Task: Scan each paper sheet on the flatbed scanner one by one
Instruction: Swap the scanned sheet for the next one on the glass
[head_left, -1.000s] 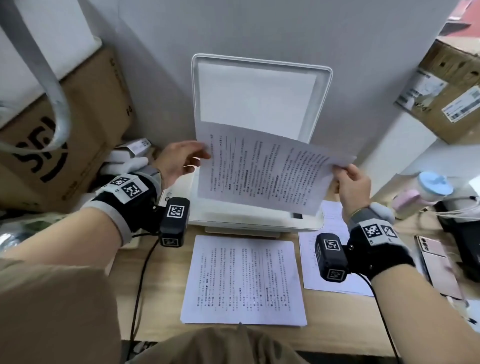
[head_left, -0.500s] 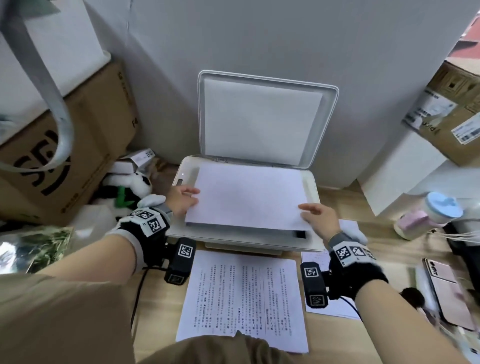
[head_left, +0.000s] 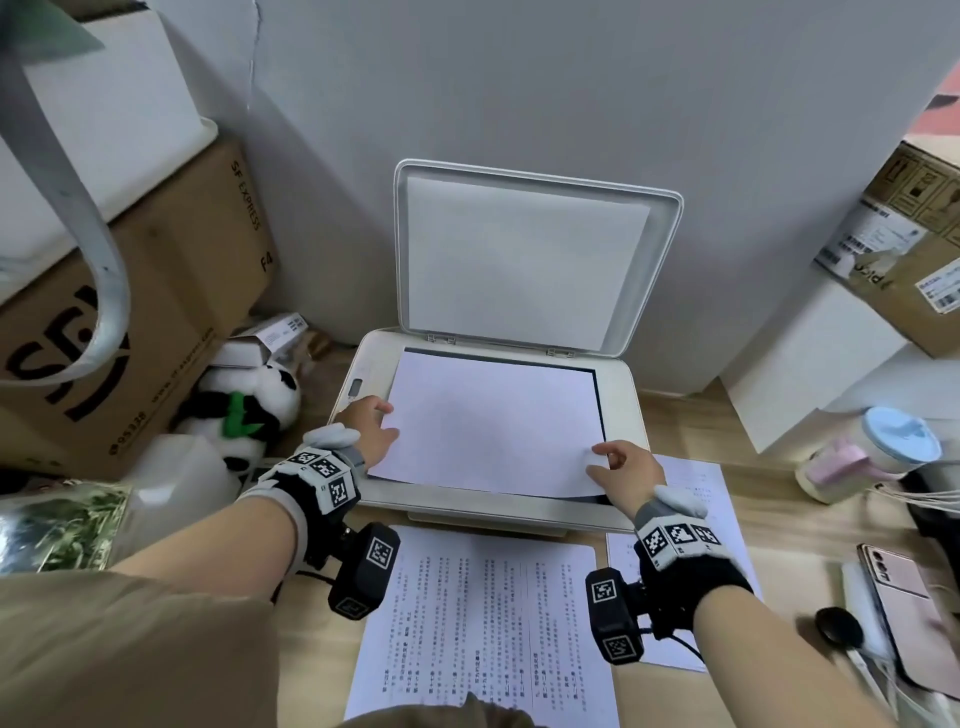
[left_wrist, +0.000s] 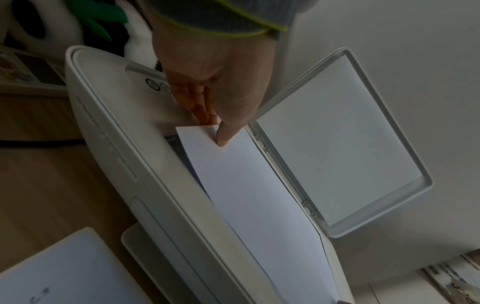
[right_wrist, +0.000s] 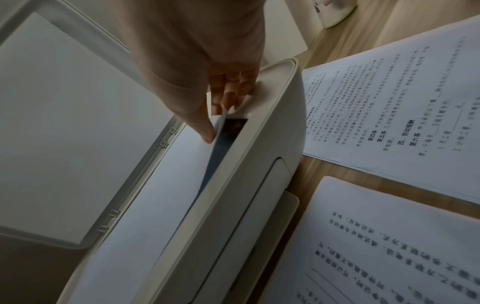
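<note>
Blank-side-up sheet (head_left: 493, 426) lay on scanner (head_left: 621, 415) glass, far edge at hinge side, near edge raised a little off glass w/ dark strip of glass showing along rt side & near rt corner. Lid (head_left: 524, 260) stood open, propped toward wall. L hand (head_left: 366, 428) pinched near-left corner: thumb on top of sheet, fingers (left_wrist: 200, 102) together underneath. R hand (head_left: 623, 467) pinched near-rt corner likewise, thumb on top, fingers (right_wrist: 231, 92) curled under lifted edge. Printed sheet (head_left: 483, 634) lay on wooden desk (head_left: 779, 525) just in front of scanner, text up; second printed sheet (head_left: 696, 499) beside it to rt, partly under R wrist. Further out: panda plush (head_left: 249, 410) & cardboard box (head_left: 156, 291) left of scanner; blue-lidded cup (head_left: 878, 452) & pink phone (head_left: 909, 613) at rt.
</note>
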